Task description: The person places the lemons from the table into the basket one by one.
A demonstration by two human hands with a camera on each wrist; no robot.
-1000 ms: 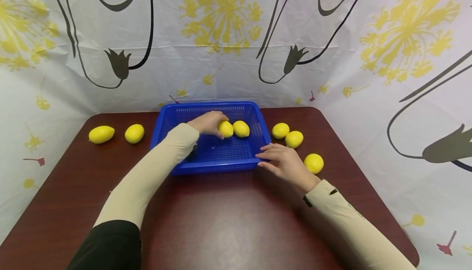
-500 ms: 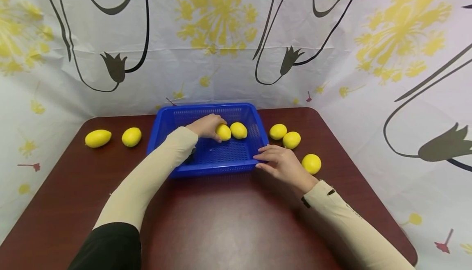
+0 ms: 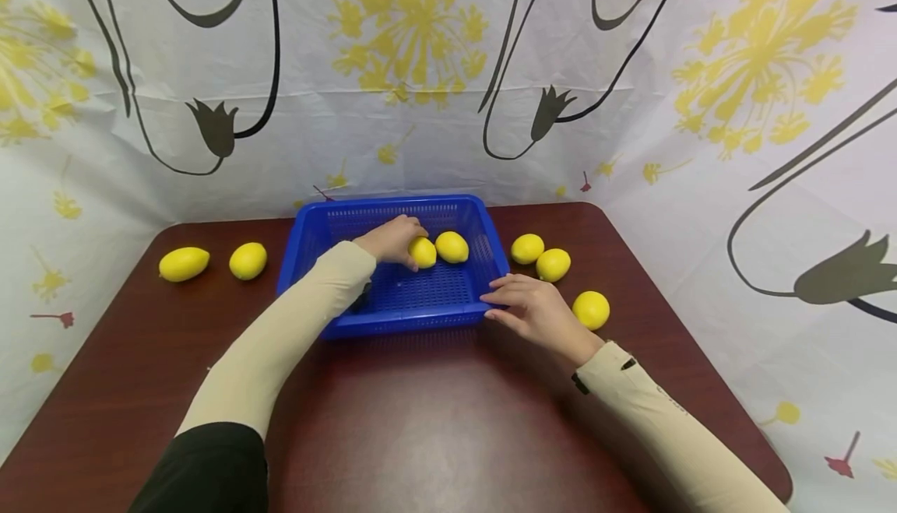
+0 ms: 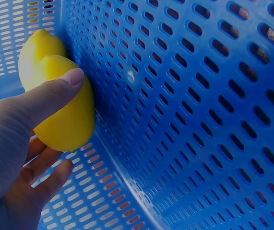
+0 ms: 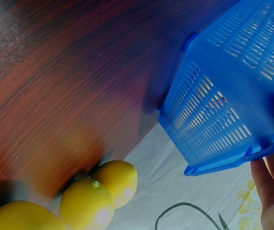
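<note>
Inside the blue plastic basket (image 3: 402, 314), my left hand (image 3: 394, 239) holds a lemon (image 3: 423, 253). The left wrist view shows the thumb laid across this lemon (image 4: 67, 115) and the other fingers beneath it. Right beside it in the basket lies a second lemon (image 3: 452, 247), partly hidden behind the first in the left wrist view. At the basket's near right corner, my right hand (image 3: 536, 309) touches the rim with fairly straight fingers. The right wrist view has these fingers (image 5: 266, 179) against the rim.
Two lemons, one at the far left (image 3: 184, 264) and another (image 3: 248, 261) closer in, lie left of the basket on the dark wooden table (image 3: 420, 419). To its right are three lemons, the nearest (image 3: 591, 310) by my right wrist. A patterned cloth (image 3: 420, 147) hangs behind.
The head view has shifted slightly. Both hands keep their places at the lemon and the basket rim, and the lemons stay where they were.
</note>
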